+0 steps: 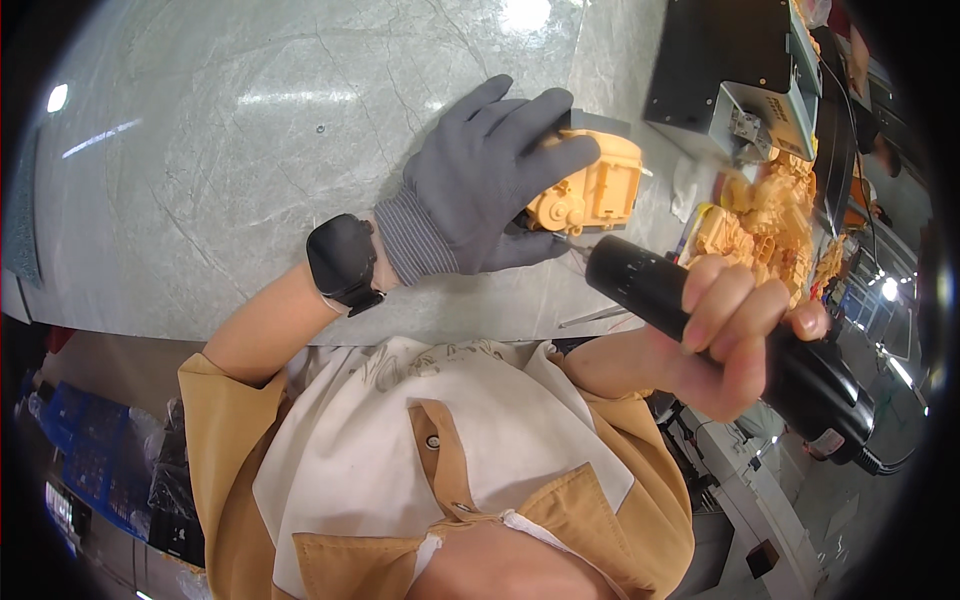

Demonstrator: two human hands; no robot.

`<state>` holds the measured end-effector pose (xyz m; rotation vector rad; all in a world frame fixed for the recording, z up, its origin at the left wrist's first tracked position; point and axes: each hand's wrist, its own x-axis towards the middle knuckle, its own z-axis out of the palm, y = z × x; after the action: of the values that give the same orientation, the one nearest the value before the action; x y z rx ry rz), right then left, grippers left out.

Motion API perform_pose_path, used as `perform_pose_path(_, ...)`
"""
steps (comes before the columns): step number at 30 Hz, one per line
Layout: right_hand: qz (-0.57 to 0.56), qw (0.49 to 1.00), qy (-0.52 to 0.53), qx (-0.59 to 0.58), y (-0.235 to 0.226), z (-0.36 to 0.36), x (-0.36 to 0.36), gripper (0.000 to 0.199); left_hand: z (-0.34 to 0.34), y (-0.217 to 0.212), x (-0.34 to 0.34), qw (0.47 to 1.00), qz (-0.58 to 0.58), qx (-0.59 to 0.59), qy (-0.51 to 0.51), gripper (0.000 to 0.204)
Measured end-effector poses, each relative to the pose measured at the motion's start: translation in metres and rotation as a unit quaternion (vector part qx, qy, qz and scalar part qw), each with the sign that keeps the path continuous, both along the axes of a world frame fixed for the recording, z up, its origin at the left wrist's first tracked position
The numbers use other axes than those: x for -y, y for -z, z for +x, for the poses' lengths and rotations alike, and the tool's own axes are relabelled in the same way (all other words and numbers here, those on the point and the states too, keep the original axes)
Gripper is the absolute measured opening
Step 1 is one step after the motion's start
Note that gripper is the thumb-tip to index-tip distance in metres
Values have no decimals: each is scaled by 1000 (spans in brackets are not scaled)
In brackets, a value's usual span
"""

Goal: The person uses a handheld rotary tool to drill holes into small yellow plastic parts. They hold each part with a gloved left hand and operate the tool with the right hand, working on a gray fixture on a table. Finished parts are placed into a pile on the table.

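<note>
My gloved left hand point(485, 175) grips the orange housing point(617, 185) over the table point(250, 200), apparently steadying it; my bare right hand point(735, 335) wraps the black electric screwdriver point(640, 284), its nose angled toward the housing's near edge.

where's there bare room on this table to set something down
Largely bare: the tabletop left of the gloved left hand, beyond the watch. Crowded: the right side, with orange parts, a black box and the corded tool.

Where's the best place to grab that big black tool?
Probably around the middle of the black tool, from the person's side: it's long and round, its thin tip points left toward the yellow casing, and its cord leaves the other end.
</note>
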<state>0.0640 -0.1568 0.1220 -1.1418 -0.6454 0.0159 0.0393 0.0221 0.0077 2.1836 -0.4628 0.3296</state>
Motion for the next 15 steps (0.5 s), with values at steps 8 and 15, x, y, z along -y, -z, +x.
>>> perform_pose_path(8, -9, 1000, -3, -1, 3, 3, 2, 45, 1, 0, -1, 1000, -15, -9, 5, 77)
perform_pose_path(15, -6, 999, 26, -23, 8, 3, -6, 45, 0, 1, 2, 1000, -1, 9, -6, 73)
